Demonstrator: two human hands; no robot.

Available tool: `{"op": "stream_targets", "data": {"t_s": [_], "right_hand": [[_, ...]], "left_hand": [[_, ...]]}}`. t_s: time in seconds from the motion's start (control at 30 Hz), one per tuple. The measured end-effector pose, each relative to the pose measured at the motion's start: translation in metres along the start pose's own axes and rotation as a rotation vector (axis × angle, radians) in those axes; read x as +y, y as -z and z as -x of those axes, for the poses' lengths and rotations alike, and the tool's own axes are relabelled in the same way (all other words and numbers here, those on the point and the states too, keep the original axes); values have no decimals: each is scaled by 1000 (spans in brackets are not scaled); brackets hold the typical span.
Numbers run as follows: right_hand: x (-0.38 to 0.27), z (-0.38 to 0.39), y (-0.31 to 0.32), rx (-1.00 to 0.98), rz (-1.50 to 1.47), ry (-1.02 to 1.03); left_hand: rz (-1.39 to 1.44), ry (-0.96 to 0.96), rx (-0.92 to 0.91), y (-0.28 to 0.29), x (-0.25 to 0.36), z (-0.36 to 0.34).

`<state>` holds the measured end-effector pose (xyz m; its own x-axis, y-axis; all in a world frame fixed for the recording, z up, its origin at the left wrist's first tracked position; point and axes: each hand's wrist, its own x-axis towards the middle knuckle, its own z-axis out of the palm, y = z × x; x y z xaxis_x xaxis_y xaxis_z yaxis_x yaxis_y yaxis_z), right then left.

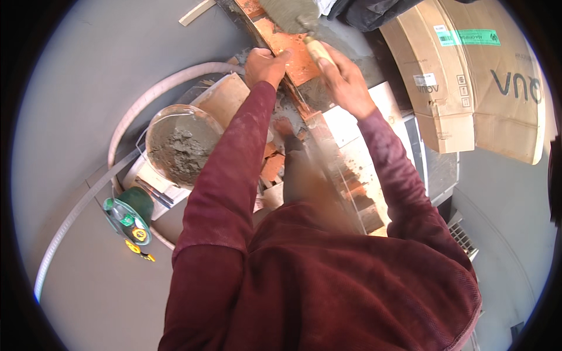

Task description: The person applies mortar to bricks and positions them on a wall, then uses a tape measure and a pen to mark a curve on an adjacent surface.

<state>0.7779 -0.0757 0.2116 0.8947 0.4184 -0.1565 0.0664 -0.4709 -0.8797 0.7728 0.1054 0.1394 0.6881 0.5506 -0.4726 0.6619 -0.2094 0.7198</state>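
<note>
Head camera, going left to right: first up is a pale curved hose [149, 93] looping around behind the clutter. Just inside it sits a green bucket [143, 205] with a clear green-tinted bottle [121, 214] and a yellow tape measure [139, 234] at its near side. Next over is a see-through bucket [151, 146] with lumpy grey mortar [182, 149] in it, partly behind the maroon left sleeve [225, 167].

Then the left hand [264, 66], fingers curled in at the left edge of the orange brick surface [293, 52]. Can't tell from this angle whether it's actually gripping that edge or just resting there, sorry. That brickwork runs up between the two hands to the top of the view. The trowel [319, 51] is over it, blade pointing away from the person and grey all over, and the right hand [351, 88] has its fingers wrapped around the light-coloured handle. Far right there's a big brown cardboard box [445, 114], well apart from the mortar bucket.
</note>
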Motion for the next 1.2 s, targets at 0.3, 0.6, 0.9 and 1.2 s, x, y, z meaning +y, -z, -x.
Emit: {"op": "stream_targets", "data": {"t_s": [0.3,0.6,0.9,1.2], "right_hand": [[22,84,-114,-147,-553,-374],[114,-63,-226,174,-216,-361],[113,-75,-230,114,-288,-389],[134,-86,-239,225,-243,-233]], "left_hand": [[268,-117,-457,158,-80,143],[330,221,-641,223,-196,282],[325,294,-520,228,-216,310],[364,276,-506,218,-224,313]]}}
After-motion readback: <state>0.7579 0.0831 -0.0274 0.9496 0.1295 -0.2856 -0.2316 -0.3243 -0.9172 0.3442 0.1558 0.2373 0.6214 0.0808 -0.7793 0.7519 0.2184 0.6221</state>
